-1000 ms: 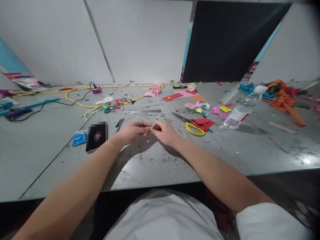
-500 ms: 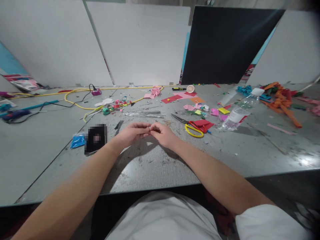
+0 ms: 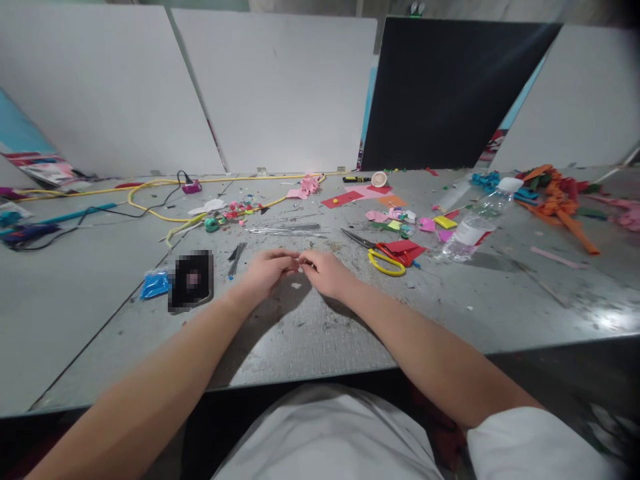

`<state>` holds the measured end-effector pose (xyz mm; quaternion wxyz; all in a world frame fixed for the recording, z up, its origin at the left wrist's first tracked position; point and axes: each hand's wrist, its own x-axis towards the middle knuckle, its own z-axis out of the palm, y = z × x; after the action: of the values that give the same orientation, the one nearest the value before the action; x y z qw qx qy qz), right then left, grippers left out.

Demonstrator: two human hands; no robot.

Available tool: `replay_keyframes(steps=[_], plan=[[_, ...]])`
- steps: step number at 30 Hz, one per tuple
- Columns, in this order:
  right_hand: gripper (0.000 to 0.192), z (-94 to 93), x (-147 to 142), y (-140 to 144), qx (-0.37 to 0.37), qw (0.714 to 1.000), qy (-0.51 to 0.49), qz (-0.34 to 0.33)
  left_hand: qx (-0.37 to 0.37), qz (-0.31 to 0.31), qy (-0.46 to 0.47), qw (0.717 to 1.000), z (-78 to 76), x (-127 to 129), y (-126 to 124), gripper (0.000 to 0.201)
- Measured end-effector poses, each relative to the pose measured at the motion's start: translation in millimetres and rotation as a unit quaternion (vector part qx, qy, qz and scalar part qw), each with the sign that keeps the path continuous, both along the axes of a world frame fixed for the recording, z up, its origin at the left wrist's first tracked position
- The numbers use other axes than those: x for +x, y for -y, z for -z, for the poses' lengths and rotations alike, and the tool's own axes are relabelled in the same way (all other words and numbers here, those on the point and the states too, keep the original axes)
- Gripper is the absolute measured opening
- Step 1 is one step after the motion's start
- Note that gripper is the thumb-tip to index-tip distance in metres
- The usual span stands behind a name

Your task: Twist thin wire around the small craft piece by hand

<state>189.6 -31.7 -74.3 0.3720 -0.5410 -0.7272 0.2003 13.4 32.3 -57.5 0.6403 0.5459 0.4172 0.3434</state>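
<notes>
Head cam: both hands meet over the grey table [image 3: 350, 333].
Left hand [image 3: 265, 270]: fingertips pinching a tiny pale piece [image 3: 300, 269].
Right hand [image 3: 327, 272]: pinching its other side.
Tip: probably keep wrists low, grip light.

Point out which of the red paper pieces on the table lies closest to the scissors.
The folded red paper tucked right against the yellow handles of the scissors, just right of the right hand. The other flat red sheet lies farther back, near the pink scraps.
</notes>
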Motion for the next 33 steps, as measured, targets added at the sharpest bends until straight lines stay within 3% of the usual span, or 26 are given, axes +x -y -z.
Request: replay_keyframes(steps=[9,15,21,26,30,33], plan=[[0.021,0.5,-1,-2,-0.006,0.998,0.055,0.021,0.086,-0.059,-0.095,0.99,2.1,8,7,0.011],[0.016,-0.2,-3,0,-0.017,0.998,0.031,0.052,0.043,-0.029,-0.023,0.998,3.5,10,7,0.017],[0.015,0.6,-3,-2,0.081,0.992,-0.062,0.071,0.033,-0.002,0.017,0.999,-2.1,5,6,0.031],[0.015,0.8,2,-6,0.158,0.972,-0.104,0.142,0.063,0.037,0.016,0.997,-6.2,4,9,0.028],[0.007,-1.2,8,-11,0.089,0.985,-0.12,0.082,0.071,0.062,0.016,0.995,-7.0,2,8,0.023],[0.013,-2.7,10,-14,0.024,0.985,-0.168,0.034,0.079,0.078,0.022,0.994,-7.4,-2,3,0.02]])
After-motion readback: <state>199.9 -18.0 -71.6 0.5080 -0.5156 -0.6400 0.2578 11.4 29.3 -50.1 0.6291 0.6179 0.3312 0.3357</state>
